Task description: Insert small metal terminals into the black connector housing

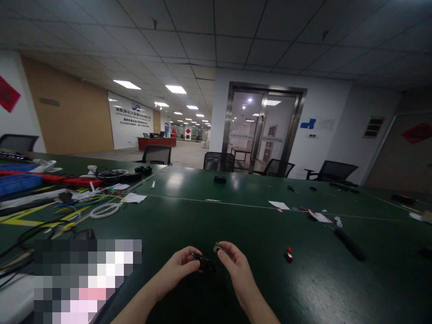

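Observation:
Both my hands are held close together above the near middle of the green table [175, 225]. Between thumb and fingers, my left hand [184, 265] grips a small black part [205, 263], too dark to name more exactly. Just to its right, my right hand [233, 261] pinches a small silvery metal piece [217, 247] by thumb and forefinger. The two pieces are apart, with a narrow gap between them. On the table to the right of my right hand lies a small red and black object [288, 255].
A screwdriver-like tool with a black handle [350, 244] lies at right, near paper scraps [319, 217]. Cables, a coiled white tube [105, 210] and blue trays [20, 182] crowd the left. A black box [220, 179] and a small wrench [153, 184] lie farther back. Chairs [219, 162] line the far edge.

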The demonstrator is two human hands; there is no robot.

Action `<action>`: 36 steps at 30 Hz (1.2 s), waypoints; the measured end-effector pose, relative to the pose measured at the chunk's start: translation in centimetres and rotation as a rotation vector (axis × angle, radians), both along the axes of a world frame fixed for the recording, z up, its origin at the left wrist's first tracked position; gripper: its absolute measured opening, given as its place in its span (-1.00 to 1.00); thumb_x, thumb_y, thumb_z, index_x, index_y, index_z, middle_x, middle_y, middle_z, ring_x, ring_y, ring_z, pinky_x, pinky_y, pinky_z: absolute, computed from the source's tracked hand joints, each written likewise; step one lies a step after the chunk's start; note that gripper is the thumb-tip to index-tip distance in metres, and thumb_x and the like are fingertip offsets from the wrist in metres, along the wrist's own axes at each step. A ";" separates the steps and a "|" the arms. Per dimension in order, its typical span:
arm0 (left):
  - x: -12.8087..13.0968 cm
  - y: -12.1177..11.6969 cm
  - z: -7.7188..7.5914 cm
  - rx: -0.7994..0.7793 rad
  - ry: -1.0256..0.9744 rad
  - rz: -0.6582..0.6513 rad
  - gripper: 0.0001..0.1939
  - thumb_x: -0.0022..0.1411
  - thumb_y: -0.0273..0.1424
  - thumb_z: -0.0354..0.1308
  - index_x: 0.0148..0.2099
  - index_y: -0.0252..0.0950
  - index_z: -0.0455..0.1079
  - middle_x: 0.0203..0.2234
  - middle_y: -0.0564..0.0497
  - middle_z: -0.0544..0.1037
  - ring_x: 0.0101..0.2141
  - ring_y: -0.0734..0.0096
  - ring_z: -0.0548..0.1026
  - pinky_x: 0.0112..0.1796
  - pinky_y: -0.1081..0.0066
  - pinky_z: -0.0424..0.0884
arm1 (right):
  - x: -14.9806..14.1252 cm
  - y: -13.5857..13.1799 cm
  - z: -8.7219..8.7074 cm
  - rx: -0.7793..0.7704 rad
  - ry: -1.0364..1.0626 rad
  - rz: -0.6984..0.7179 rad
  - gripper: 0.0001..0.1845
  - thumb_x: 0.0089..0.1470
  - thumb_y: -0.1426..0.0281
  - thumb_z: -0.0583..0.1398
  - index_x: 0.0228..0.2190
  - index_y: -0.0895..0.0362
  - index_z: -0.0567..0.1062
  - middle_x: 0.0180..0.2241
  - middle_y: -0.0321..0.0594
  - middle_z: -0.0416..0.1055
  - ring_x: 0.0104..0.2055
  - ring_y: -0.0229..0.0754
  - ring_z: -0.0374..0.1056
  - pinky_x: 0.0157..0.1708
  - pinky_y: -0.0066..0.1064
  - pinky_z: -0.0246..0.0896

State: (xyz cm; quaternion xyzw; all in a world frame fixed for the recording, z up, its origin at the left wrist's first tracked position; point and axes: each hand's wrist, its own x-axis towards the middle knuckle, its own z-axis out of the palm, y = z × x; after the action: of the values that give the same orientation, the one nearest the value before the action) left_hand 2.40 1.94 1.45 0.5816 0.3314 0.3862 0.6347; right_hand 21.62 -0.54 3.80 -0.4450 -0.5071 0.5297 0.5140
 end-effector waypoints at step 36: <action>-0.5 0.4 -1.0 -0.014 -0.085 0.038 -0.67 0.04 -0.21 0.24 -0.21 -0.30 0.37 -0.32 -0.03 0.50 -0.25 0.19 0.48 -0.16 0.22 0.32 | 0.8 1.5 -1.8 -0.004 0.359 -0.278 -0.58 -0.21 0.10 0.30 -0.29 0.04 0.50 -0.37 -0.27 0.42 -0.35 -0.22 0.30 -0.33 -0.37 0.24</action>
State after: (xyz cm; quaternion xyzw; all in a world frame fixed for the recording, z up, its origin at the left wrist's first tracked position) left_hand 1.91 2.32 0.41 0.5538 0.3178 0.4202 0.6447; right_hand 22.47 1.00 1.97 -0.4102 -0.3403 0.5253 0.6634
